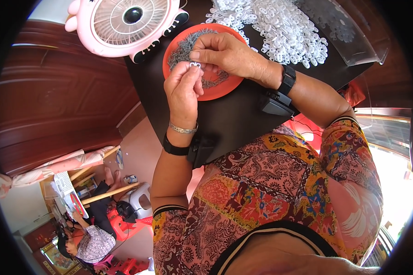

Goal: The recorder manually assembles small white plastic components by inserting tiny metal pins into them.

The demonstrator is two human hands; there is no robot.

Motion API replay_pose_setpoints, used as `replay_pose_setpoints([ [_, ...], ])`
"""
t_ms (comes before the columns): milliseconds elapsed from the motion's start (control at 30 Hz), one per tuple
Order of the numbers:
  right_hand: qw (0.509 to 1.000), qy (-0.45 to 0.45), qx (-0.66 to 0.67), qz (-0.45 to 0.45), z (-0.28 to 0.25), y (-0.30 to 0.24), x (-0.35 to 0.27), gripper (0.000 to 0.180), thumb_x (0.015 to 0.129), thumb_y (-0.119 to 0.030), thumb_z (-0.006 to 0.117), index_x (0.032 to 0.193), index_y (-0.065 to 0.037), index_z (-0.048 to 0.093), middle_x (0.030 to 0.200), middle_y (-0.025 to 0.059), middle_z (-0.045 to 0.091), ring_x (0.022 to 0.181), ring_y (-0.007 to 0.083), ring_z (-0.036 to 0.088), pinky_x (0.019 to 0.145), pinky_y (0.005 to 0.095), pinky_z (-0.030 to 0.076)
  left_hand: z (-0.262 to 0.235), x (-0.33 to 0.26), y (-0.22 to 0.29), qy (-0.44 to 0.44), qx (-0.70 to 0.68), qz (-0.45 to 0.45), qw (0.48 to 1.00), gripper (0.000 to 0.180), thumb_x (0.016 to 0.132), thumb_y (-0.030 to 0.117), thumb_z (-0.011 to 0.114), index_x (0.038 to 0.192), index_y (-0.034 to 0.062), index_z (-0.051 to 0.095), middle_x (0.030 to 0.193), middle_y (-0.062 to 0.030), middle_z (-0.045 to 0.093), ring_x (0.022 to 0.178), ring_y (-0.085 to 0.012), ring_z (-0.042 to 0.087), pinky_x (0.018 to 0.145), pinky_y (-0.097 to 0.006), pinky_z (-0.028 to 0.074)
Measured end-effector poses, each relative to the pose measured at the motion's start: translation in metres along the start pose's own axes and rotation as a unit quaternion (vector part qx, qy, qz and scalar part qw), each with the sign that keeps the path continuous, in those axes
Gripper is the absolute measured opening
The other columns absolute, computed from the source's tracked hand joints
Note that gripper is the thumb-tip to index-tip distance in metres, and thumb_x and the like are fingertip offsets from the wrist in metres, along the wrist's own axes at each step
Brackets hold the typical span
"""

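Observation:
My left hand (pixel 183 94) pinches a small white plastic piece (pixel 195 64) with holes between thumb and fingertips. Just above it, the thumb and forefinger of my right hand (pixel 229 54) are closed together; whatever they hold is too small or hidden to make out. Both hands are over a round orange-red bowl (pixel 229 90) containing many small, thin grey pieces (pixel 182 49). Behind the bowl and to its right lies a large heap of similar white oval pieces (pixel 289 32).
The bowl stands on a black table (pixel 234 121). A pink fan (pixel 82 27) is at the far left, and a clear plastic bin (pixel 353 43) lies beside the heap. At lower left, another person (pixel 96 243) sits near red plastic stools (pixel 121 227).

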State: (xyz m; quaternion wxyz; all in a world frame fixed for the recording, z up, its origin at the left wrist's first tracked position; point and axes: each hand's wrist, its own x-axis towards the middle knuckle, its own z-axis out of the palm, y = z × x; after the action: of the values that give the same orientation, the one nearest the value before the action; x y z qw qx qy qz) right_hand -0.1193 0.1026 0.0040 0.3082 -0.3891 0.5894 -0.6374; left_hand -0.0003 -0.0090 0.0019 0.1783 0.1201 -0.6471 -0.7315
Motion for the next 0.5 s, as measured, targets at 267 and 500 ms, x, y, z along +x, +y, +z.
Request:
replay_pose_setpoints([
  [267,0.999,0.011,-0.028,-0.037,-0.0024,0.0051,0.0027,0.02,0.093,-0.023,0.058,0.085,-0.005,0.058,0.071,-0.004,0.054,0.063,0.0028,0.049,0.056,0.0188,0.042,-0.002,0.0011,-0.0006,-0.006,0.032,0.005,0.999,0.019,0.09,0.017,0.051,0.08,0.0014,0.057,0.061,0.0003,0.049,0.049,-0.007,0.044,0.045,-0.019,0.031],
  [500,1.0,0.011,-0.023,-0.015,0.0008,0.0013,-0.0004,0.02,0.093,-0.022,0.058,0.085,-0.004,0.058,0.073,-0.0036,0.055,0.068,0.0027,0.05,0.06,0.0192,0.043,-0.0013,0.0007,-0.0011,0.001,0.007,0.002,1.0,0.016,0.09,0.01,0.052,0.078,-0.0004,0.056,0.064,0.0001,0.05,0.05,-0.0044,0.041,0.044,-0.02,0.032],
])
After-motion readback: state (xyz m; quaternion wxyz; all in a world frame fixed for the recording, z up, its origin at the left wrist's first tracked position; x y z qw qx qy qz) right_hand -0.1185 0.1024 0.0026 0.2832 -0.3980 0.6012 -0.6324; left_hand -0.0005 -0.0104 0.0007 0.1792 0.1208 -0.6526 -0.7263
